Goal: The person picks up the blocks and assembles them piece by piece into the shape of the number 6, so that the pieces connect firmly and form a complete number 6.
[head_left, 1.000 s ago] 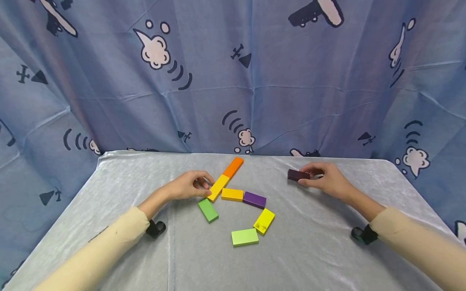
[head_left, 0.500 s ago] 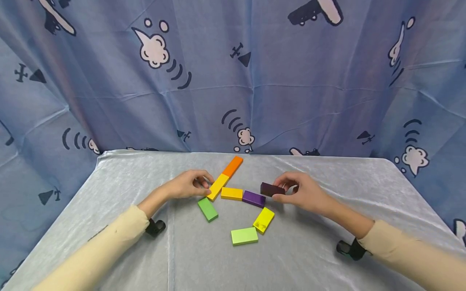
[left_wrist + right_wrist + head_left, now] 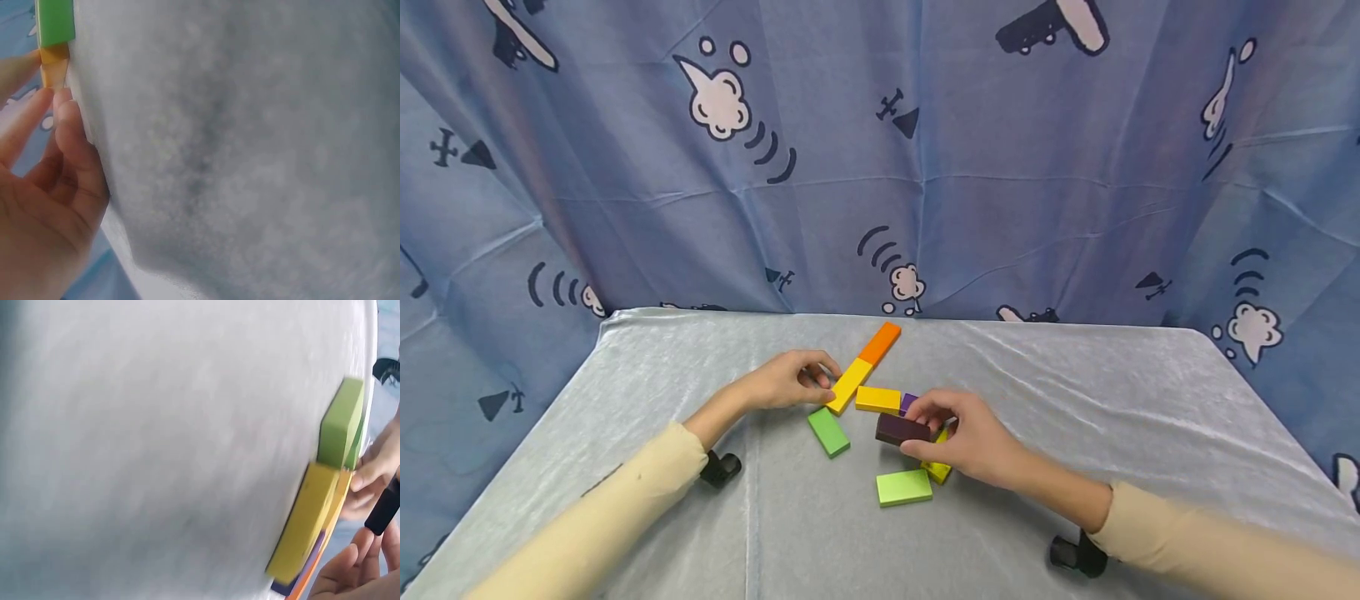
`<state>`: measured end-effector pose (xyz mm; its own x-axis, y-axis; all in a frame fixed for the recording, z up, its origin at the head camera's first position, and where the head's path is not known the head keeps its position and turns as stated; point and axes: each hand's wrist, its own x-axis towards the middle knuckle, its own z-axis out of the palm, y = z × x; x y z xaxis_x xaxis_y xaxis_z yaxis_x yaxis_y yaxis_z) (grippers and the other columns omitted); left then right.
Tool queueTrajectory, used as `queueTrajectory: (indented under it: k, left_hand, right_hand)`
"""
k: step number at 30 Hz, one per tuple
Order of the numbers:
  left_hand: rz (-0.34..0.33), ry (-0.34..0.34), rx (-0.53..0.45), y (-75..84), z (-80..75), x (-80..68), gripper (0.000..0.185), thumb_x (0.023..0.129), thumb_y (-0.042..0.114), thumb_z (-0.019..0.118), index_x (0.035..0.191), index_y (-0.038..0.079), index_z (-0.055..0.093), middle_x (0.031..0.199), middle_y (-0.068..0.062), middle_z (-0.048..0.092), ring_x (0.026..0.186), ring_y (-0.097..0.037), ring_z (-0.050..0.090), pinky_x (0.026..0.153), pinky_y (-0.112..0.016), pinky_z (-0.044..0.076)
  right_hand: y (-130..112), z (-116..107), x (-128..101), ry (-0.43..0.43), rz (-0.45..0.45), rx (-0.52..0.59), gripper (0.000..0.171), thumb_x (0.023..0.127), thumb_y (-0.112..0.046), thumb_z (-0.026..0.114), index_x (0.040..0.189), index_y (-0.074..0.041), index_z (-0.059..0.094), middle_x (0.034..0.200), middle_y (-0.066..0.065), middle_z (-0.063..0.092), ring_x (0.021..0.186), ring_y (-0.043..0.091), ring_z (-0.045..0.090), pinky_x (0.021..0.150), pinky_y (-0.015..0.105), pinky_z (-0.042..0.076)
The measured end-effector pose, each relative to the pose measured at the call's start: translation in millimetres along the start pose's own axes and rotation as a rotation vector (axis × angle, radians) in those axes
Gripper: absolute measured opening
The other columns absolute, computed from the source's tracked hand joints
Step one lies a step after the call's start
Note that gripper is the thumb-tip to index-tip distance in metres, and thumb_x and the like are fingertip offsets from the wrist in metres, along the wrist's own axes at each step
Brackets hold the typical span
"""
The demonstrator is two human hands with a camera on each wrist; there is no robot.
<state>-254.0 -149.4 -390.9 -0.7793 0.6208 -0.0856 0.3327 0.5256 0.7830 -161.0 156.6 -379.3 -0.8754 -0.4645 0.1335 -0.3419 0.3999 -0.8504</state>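
Note:
In the head view my right hand (image 3: 973, 437) pinches a dark brown block (image 3: 901, 429) between thumb and fingers. It hangs over the middle of the layout, partly hiding a purple block (image 3: 908, 403) and a bright yellow block (image 3: 938, 468). My left hand (image 3: 786, 381) holds the near end of a golden-yellow block (image 3: 850, 385), thumb and fingertips at its left edge. An orange block (image 3: 880, 342) continues that line. Beside it lies another golden-yellow block (image 3: 877, 400). A green block (image 3: 829, 432) sits just below the left hand, and a light green block (image 3: 904, 488) nearer me.
A grey velvety cloth (image 3: 805, 533) covers the table. Behind its far edge hangs a blue patterned curtain (image 3: 850, 167). Dark wrist cameras sit under both sleeves, the right one (image 3: 1078, 554) low over the cloth.
My right hand has carried the dark brown block leftward and nearer, from the right side to over the layout. The left hand and the lying blocks have stayed in place.

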Motion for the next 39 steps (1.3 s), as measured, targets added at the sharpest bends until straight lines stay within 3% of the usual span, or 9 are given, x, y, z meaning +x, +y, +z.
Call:
queueTrajectory:
  k: [8,22,39]
  left_hand:
    - [0.002,-0.003,-0.002,0.1,-0.5,0.5,0.028,0.094,0.012,0.075,0.12,0.004,0.067,0.097,-0.004,0.066,0.086,-0.019,0.063,0.077,-0.033,0.053]
    - [0.017,-0.003,-0.007,-2.2,-0.8,-0.2,0.028,0.095,0.013,0.075,0.12,0.005,0.067,0.097,-0.004,0.066,0.088,-0.019,0.064,0.079,-0.034,0.053]
    - [0.028,-0.004,-0.003,-2.4,-0.9,0.6,0.028,0.095,0.012,0.074,0.12,0.004,0.067,0.097,-0.004,0.066,0.088,-0.019,0.065,0.079,-0.034,0.053]
  right_hand:
    - [-8.7,20.4,-2.0,0.015,-0.011,-0.002,0.028,0.079,-0.02,0.091,0.098,-0.009,0.073,0.084,-0.002,0.064,0.076,0.021,0.06,0.068,0.03,0.05]
    - [-26.5,48.1,6.0,-0.015,0.078,-0.089,0.024,0.078,-0.023,0.091,0.09,-0.013,0.072,0.08,-0.007,0.064,0.071,0.014,0.058,0.066,0.028,0.05]
    - [-30.3,57.7,9.4,-0.022,0.117,-0.133,0.025,0.077,-0.025,0.091,0.087,-0.015,0.07,0.077,-0.007,0.062,0.066,0.012,0.058,0.06,0.027,0.05]
